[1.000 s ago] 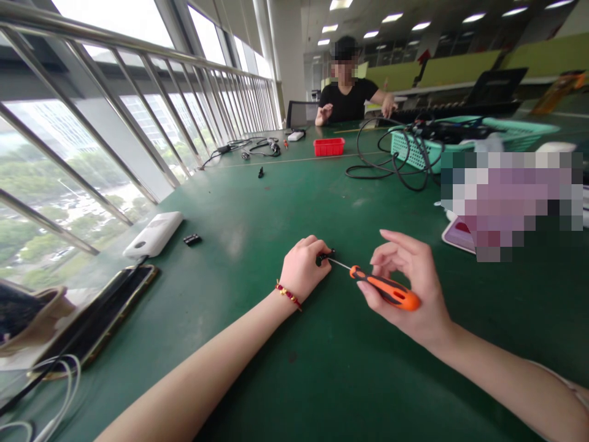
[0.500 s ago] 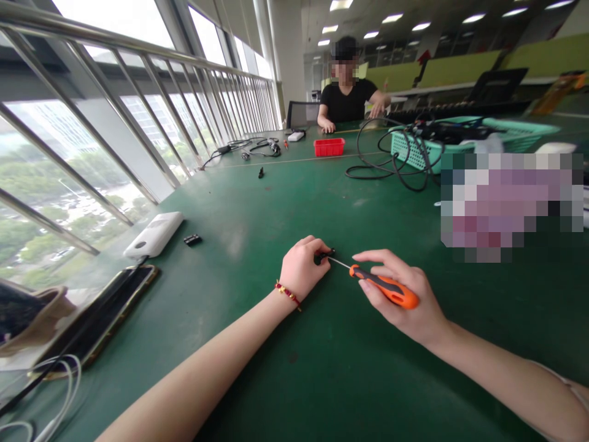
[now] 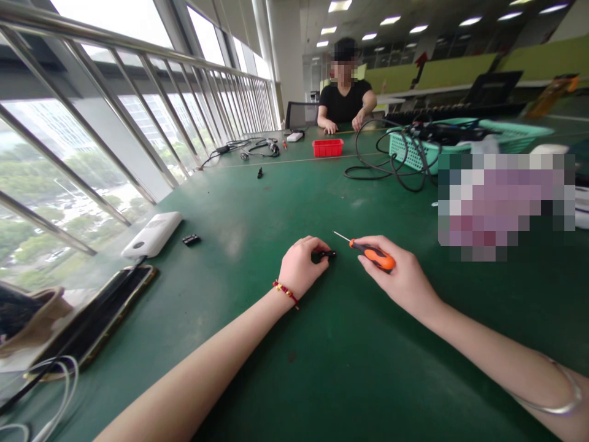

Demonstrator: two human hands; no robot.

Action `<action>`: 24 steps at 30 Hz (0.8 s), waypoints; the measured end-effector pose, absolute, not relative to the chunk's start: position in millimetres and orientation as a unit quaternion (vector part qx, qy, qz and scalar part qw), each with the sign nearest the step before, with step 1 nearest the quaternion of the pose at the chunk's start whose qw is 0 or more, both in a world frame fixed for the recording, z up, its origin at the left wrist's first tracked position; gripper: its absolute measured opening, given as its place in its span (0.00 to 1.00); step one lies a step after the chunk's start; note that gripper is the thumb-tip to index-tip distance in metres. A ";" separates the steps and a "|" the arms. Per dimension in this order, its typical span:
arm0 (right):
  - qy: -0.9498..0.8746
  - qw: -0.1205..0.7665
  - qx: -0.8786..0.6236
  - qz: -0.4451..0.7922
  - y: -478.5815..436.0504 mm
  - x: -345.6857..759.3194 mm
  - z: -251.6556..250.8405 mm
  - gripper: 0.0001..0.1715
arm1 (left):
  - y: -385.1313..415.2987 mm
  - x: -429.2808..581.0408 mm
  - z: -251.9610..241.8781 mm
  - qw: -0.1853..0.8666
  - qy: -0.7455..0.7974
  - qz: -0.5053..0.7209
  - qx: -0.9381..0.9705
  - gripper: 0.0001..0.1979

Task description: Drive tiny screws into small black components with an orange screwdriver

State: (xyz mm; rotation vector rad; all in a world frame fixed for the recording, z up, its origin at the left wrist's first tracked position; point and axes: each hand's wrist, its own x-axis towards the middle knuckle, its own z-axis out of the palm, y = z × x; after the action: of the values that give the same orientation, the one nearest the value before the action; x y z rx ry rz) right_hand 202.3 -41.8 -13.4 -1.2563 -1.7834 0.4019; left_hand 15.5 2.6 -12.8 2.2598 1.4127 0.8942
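Note:
My left hand (image 3: 301, 267), with a red beaded bracelet at its wrist, pinches a small black part (image 3: 327, 253) close to the green tabletop (image 3: 276, 209). Most of that part is covered by the fingers, so its kind does not show. My right hand (image 3: 398, 270) is closed around the orange and black handle of a screwdriver (image 3: 375, 255). The screwdriver's thin metal shaft points up and left, its tip beyond the black part and apart from it. Left of my left hand lies another small black piece (image 3: 191, 239).
A white power bank (image 3: 154, 234) and a phone (image 3: 99, 313) with cables lie at the left, beside the railing. Further back are a small black piece (image 3: 260, 173), a red tray (image 3: 327, 147) and a green basket (image 3: 407, 151) with black cables. A person (image 3: 345, 101) sits opposite.
My right hand has drawn the screwdriver's tip off the black part, swinging it up and away. My left hand stays on the part. The person opposite has brought one hand inward.

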 end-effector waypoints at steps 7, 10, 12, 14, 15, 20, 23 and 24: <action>-0.725 0.414 -0.515 0.192 -35.4 205.4 -20.5 0.09 | 2.9 14.2 -13.0 0.163 0.492 0.314 0.795 0.04; -0.726 0.404 -0.520 0.196 -35.9 204.9 -21.1 0.10 | 4.4 13.8 -13.7 0.169 0.486 0.319 0.796 0.04; -0.727 0.398 -0.524 0.196 -35.6 205.0 -21.9 0.09 | 5.6 13.5 -14.0 0.178 0.481 0.322 0.796 0.05; -0.728 0.390 -0.529 0.198 -35.2 205.4 -22.9 0.10 | 6.6 13.3 -14.3 0.189 0.478 0.326 0.793 0.05; -0.728 0.384 -0.532 0.199 -35.0 205.6 -23.4 0.10 | 7.0 13.2 -14.5 0.195 0.478 0.329 0.791 0.05; -0.731 0.370 -0.536 0.203 -35.0 205.1 -24.1 0.10 | 8.1 12.2 -15.5 0.201 0.475 0.342 0.785 0.05; -0.733 0.389 -0.524 0.192 -35.8 204.1 -22.0 0.10 | 6.0 12.7 -13.9 0.165 0.458 0.370 0.791 0.04; -0.734 0.398 -0.519 0.184 -36.2 203.8 -20.8 0.10 | 4.5 13.4 -13.0 0.150 0.444 0.382 0.797 0.03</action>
State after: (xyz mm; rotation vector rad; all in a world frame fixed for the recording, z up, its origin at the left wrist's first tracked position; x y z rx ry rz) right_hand 203.8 -36.2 -20.8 -1.3131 -1.8595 0.4660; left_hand 13.4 4.5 -13.0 2.2890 1.2772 1.0968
